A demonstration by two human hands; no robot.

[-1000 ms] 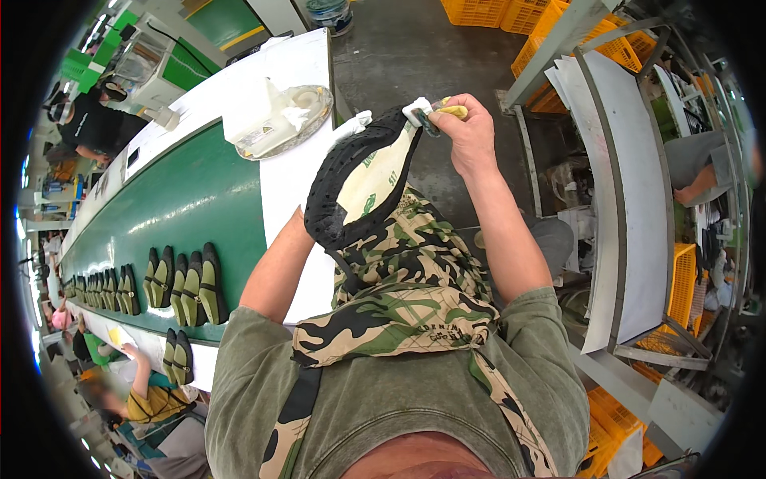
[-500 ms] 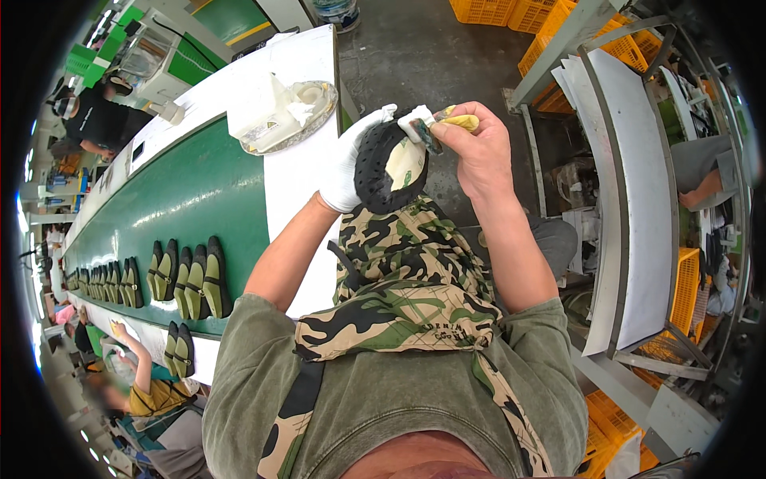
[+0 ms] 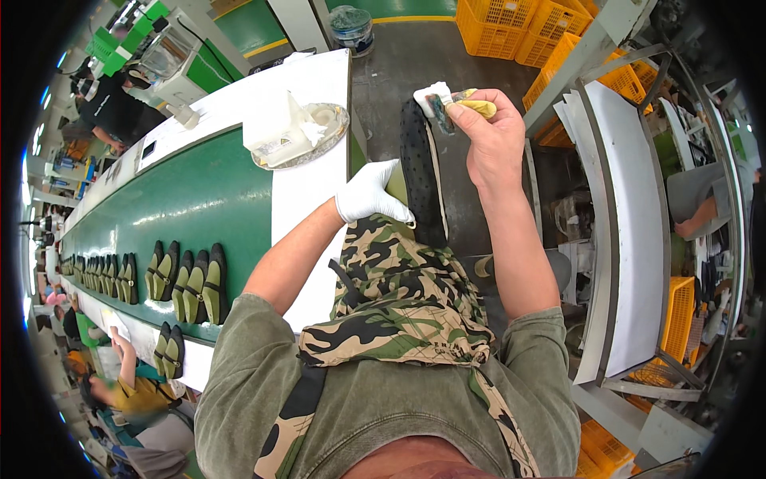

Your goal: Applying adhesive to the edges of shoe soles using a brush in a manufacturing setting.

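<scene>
In front of me, a shoe [image 3: 421, 176] with a black dotted side and a pale line along its right edge stands lengthwise. Some green shows on its left. My left hand [image 3: 371, 193], in a white glove, is closed round its near part, though some fingers are hidden behind it. My right hand [image 3: 491, 140] is bare except for yellow covers [image 3: 477, 106] on some fingertips. Between thumb and fingers it pinches a white cloth wad [image 3: 433, 93] with a dark stained part, at the shoe's far end.
To the left, a green conveyor belt [image 3: 207, 191] carries rows of green-and-black shoes [image 3: 191, 283]. On the white tabletop [image 3: 307, 211] sits a round tray [image 3: 339, 128] with a tissue box [image 3: 271, 132]. Yellow crates [image 3: 495, 32] stand beyond; a metal rack [image 3: 630, 215] is at right. People work at left.
The shoe has turned from showing its opening and pale inside to showing its long side. My left hand has shifted lower along it. The wad stays at the far end.
</scene>
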